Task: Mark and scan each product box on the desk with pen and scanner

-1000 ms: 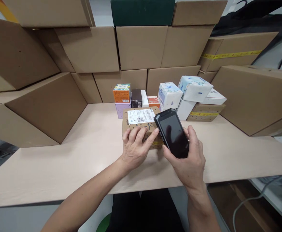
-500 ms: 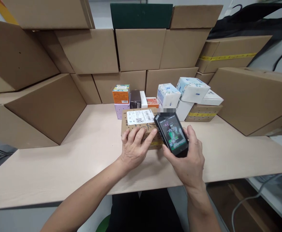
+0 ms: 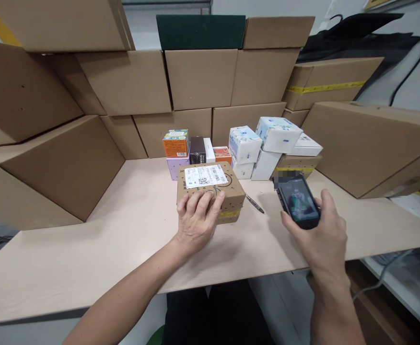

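Note:
My left hand (image 3: pixel 197 223) is curled over the near side of a small cardboard box (image 3: pixel 235 195), its fingers resting on the top and front. The box carries a white printed shipping label (image 3: pixel 205 176) and a band of yellow tape. To the right, my right hand (image 3: pixel 320 230) grips a black handheld scanner (image 3: pixel 299 201) with a lit, phone-like screen, raised above the table. Its top end is pixelated. A pen (image 3: pixel 255 203) lies on the table just right of the box, between my two hands.
Behind the box stand an orange box (image 3: pixel 176 143) on a lilac one, a dark brown box (image 3: pixel 197 151), and white tissue packs (image 3: pixel 280 134). Large cardboard cartons (image 3: pixel 199 79) wall off the back and both sides of the pale table (image 3: pixel 131 249). The table's front edge is near me.
My right hand has carried the scanner to the right, away from the box, uncovering the pen and the box's right side. My left hand stays on the box. The view has shifted slightly.

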Demonstrator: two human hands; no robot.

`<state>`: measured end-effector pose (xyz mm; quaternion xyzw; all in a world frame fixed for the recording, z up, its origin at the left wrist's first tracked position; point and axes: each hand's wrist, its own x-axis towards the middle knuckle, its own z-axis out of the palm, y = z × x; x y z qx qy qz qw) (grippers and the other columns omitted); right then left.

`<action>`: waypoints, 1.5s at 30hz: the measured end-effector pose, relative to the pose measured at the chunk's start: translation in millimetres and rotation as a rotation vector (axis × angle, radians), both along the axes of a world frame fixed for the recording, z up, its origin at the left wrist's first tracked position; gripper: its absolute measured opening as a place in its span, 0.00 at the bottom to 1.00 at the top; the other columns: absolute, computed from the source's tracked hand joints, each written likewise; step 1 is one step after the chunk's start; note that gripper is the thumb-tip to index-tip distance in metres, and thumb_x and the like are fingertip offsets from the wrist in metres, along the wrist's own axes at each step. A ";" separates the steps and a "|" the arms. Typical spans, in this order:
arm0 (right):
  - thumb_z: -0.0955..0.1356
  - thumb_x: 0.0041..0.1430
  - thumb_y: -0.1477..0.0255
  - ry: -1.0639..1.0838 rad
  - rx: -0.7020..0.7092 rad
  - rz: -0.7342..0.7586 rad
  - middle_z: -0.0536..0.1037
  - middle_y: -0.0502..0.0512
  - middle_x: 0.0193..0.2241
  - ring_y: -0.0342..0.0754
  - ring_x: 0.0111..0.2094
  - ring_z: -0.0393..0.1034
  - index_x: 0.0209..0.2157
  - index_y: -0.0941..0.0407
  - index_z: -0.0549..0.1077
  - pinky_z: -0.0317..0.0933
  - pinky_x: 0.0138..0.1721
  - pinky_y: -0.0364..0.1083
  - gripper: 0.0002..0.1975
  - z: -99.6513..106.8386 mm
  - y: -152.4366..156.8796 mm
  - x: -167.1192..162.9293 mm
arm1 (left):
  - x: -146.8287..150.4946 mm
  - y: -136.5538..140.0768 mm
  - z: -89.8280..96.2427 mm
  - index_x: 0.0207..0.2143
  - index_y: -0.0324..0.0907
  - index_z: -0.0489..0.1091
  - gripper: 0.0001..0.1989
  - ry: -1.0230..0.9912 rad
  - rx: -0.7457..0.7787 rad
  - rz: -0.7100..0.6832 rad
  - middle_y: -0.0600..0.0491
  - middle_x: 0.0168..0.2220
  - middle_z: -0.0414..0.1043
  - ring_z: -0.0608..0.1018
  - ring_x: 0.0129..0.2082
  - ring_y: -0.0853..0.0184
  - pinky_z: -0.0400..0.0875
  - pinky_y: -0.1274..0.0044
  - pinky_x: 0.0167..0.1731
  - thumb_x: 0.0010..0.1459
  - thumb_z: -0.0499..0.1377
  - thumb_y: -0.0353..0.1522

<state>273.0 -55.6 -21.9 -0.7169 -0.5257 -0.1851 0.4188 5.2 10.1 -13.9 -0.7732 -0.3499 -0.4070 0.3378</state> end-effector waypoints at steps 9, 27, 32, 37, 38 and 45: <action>0.67 0.55 0.48 0.011 -0.516 -0.239 0.76 0.80 0.42 0.75 0.43 0.70 0.67 0.67 0.56 0.61 0.39 0.61 0.49 -22.4 4.8 83.9 | -0.2 -0.7 4.5 0.56 0.44 0.71 0.21 -0.038 -0.029 -0.036 0.46 0.46 0.74 0.71 0.51 0.57 0.52 0.64 0.57 0.60 0.59 0.29; 0.67 0.56 0.51 0.092 -0.667 -0.263 0.75 0.72 0.48 0.67 0.48 0.69 0.69 0.60 0.51 0.60 0.43 0.54 0.46 -16.1 11.9 90.6 | -11.3 7.8 7.6 0.61 0.44 0.67 0.28 0.049 -0.014 -0.048 0.42 0.51 0.74 0.71 0.50 0.52 0.55 0.63 0.51 0.57 0.65 0.36; 0.65 0.58 0.48 0.105 -0.700 -0.236 0.73 0.73 0.53 0.69 0.52 0.67 0.68 0.61 0.53 0.61 0.46 0.56 0.45 -14.5 11.3 95.1 | -23.3 10.6 13.0 0.60 0.44 0.67 0.28 0.113 0.006 -0.010 0.42 0.51 0.75 0.71 0.49 0.52 0.56 0.63 0.48 0.58 0.64 0.36; 0.63 0.63 0.52 -0.024 -0.400 -0.223 0.67 0.73 0.59 0.67 0.57 0.62 0.64 0.64 0.61 0.58 0.54 0.58 0.37 -14.7 12.1 86.5 | -59.7 7.9 14.6 0.60 0.48 0.66 0.28 0.157 0.006 0.078 0.43 0.51 0.76 0.72 0.48 0.52 0.58 0.63 0.47 0.57 0.64 0.37; 0.63 0.63 0.54 -0.042 -0.348 -0.175 0.69 0.73 0.58 0.66 0.57 0.63 0.63 0.64 0.63 0.58 0.55 0.58 0.36 -13.1 13.7 81.2 | -70.5 6.2 14.4 0.60 0.47 0.66 0.29 0.161 0.002 0.104 0.43 0.51 0.76 0.72 0.48 0.51 0.58 0.63 0.47 0.56 0.65 0.37; 0.62 0.68 0.62 -0.172 -0.243 0.262 0.75 0.68 0.53 0.59 0.54 0.69 0.56 0.62 0.70 0.61 0.55 0.56 0.23 20.1 38.7 5.4 | -160.0 18.0 9.9 0.61 0.51 0.65 0.32 0.091 -0.083 0.303 0.44 0.53 0.75 0.71 0.51 0.48 0.56 0.59 0.51 0.54 0.65 0.40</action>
